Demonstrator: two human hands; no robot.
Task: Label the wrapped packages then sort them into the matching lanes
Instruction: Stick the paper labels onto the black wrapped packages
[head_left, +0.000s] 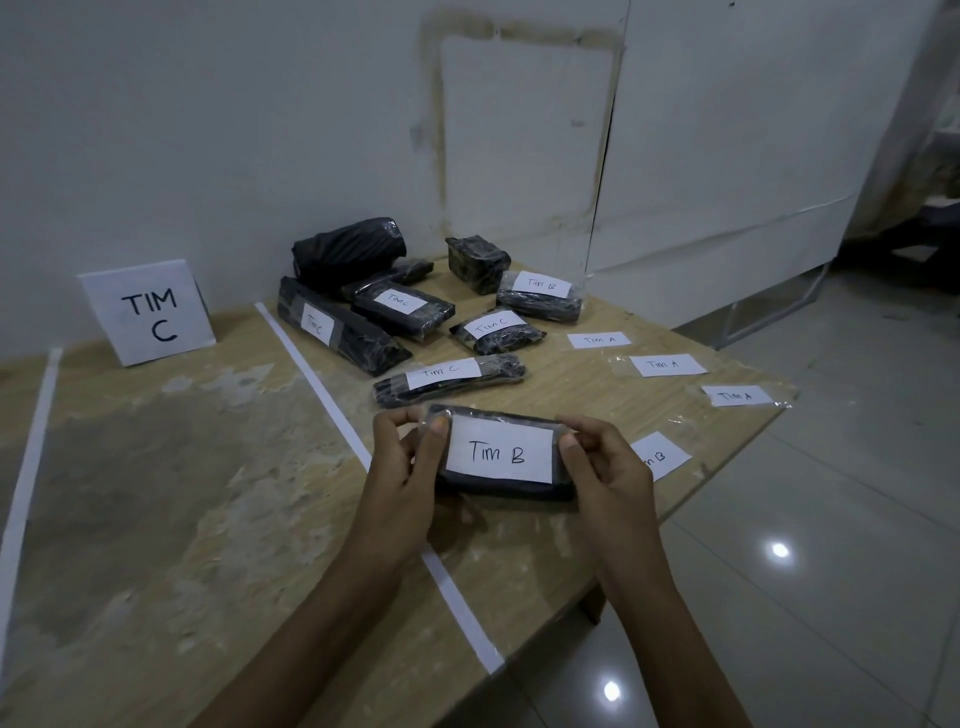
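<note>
I hold a black wrapped package (501, 415) with a white "Tim B" label on top, just above the table. My left hand (405, 467) grips its left end and my right hand (608, 467) grips its right end, thumbs pressing the label's edges. Behind it lie several black packages labelled "Tim C" (449, 379), one labelled "Tim B" (540, 296), and unlabelled ones (348, 249) at the back. Loose labels lie to the right: "Tim A" (667, 365) slips and a "Tim B" slip (662, 457).
A standing card reading "TIM C" (148, 312) leans against the wall at the left. White tape strips (322, 379) mark lanes on the worn wooden table (182, 467). The table's right edge drops to a tiled floor (831, 545).
</note>
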